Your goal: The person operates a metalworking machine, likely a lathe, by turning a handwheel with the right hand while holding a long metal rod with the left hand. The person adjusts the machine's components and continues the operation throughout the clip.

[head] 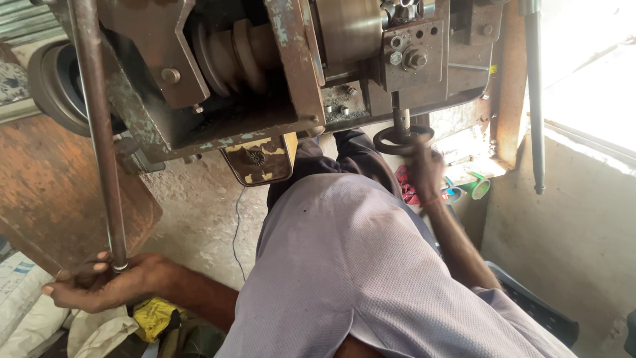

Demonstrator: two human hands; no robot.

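Observation:
My left hand (99, 285) is closed around the lower end of a long grey metal rod (99, 132) that runs up past the front of a worn lathe-like machine (291, 73). My right hand (424, 169), slightly blurred, grips a small dark handwheel (391, 140) hanging under the machine's carriage. A red thread band sits on that wrist. My lilac shirt (351, 265) fills the middle of the view and hides the floor below me.
A rusty metal sheet (59, 192) leans at the left, with white sacks (20, 298) and a yellow rag (154, 317) below it. A second thin rod (535, 99) stands at the right by a concrete wall (570, 232). Green and red items (477, 185) lie under the machine.

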